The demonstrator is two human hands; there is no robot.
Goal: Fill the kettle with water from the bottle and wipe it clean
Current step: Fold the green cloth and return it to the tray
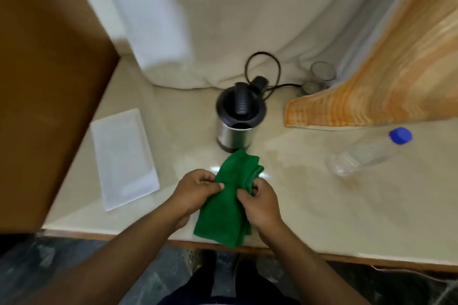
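Kettle (240,116) first: from the head camera, the only view I have, it stands upright on the pale counter (309,205) a little beyond my hands, steel body below, black lid and handle on top, its cord (262,69) looping back toward the draped white cloth (223,20) behind. I cannot tell whether the lid is fully closed. Just in front of its base I hold the green cloth (229,195) above the counter's near edge, the upper fold almost reaching the kettle, the lower part hanging past the edge. My left hand (198,190) pinches the cloth's left side between thumb and fingers; my right hand (260,202) is curled shut on the right side, fingers gathering the fabric. I judge I am folding or bunching it into a pad, so the wiping face is thick and easy to press against the steel. The bottle (366,153) lies on its side well to the right, blue cap on and looking nearly empty, which suggests the filling is done and wiping is the step in hand. A white tray (124,158) sits to the left, clear of the work. A glass (323,72) stands at the back, beside the striped orange towel (371,82), out of the way. Next I would steady the kettle with one hand.
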